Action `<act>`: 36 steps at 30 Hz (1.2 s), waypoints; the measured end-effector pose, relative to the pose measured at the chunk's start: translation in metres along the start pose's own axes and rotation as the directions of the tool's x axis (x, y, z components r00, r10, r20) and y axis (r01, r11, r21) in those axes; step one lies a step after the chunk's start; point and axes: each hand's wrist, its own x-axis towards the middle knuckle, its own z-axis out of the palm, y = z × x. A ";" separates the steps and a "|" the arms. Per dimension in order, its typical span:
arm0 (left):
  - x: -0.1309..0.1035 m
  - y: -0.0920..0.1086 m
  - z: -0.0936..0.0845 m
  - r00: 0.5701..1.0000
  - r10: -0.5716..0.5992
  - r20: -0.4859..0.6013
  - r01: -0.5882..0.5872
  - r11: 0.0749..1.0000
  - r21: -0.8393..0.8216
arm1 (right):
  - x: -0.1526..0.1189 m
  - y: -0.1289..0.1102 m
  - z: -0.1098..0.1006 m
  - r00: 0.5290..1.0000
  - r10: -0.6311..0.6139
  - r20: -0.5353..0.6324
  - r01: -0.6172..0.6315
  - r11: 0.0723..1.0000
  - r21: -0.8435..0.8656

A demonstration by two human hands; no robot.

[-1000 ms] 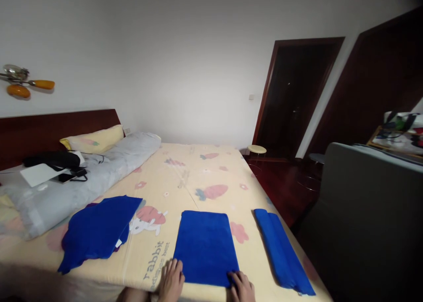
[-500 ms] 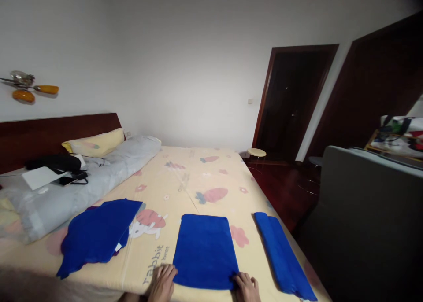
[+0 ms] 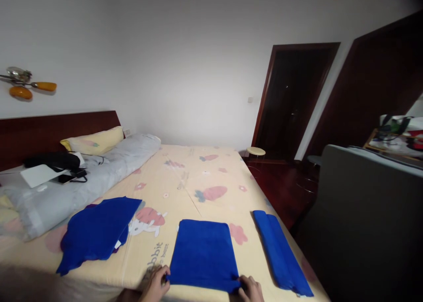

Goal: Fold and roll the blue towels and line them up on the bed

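Your left hand [image 3: 154,285] pinches the near left corner of the middle blue towel [image 3: 203,255], your right hand [image 3: 250,289] its near right corner; it lies flat on the bed [image 3: 185,183]. Three blue cloths total: one folded towel [image 3: 280,251] right, one loose pile [image 3: 95,231] left.

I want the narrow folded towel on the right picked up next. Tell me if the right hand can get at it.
Probably yes. The right hand pinches the near corner of the middle towel, and only bare sheet lies between it and the narrow folded towel beside it.
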 end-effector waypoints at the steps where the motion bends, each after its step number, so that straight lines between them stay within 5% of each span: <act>1: 0.006 0.001 0.002 0.999 -0.042 -0.008 0.042 0.999 0.014 | 0.005 0.000 0.001 1.000 0.030 -0.002 -0.030 0.999 -0.012; 8: 0.024 0.017 0.019 0.971 -0.198 -0.137 0.220 0.960 0.172 | 0.023 0.024 0.028 0.987 0.000 -0.159 -0.031 0.981 -0.191; 11: 0.018 0.033 0.030 0.967 -0.130 -0.221 0.178 0.960 0.217 | 0.024 0.026 0.045 0.964 -0.049 -0.260 -0.013 0.973 -0.230; 16: 0.016 0.078 0.075 0.998 0.070 0.003 -0.070 0.988 0.134 | 0.024 -0.041 0.081 0.929 -0.313 -0.195 0.275 0.941 -0.199; 19: 0.022 0.091 0.101 0.981 0.021 0.192 -0.044 0.992 0.116 | 0.024 -0.080 0.097 0.953 -0.280 -0.118 0.262 0.954 -0.148; 21: 0.025 0.088 0.106 0.972 -0.024 0.234 -0.005 0.992 0.122 | 0.023 -0.083 0.098 0.970 -0.236 -0.053 0.228 0.966 -0.122; 24: 0.025 0.072 0.092 0.977 -0.092 0.192 0.062 0.985 0.159 | 0.021 -0.058 0.085 0.975 -0.222 0.016 0.223 0.972 -0.081; 27: 0.016 0.053 0.059 0.983 -0.146 0.110 0.121 0.971 0.207 | 0.016 -0.019 0.062 0.991 -0.133 -0.006 0.132 0.989 -0.073; 31: -0.001 0.040 0.021 0.998 -0.039 0.049 0.029 0.983 0.180 | 0.004 0.017 0.039 0.997 -0.074 -0.034 0.072 0.995 -0.070; 36: -0.006 0.036 0.020 0.998 -0.015 0.054 0.004 0.980 0.198 | -0.005 0.016 0.037 0.996 -0.069 -0.062 0.062 0.993 -0.103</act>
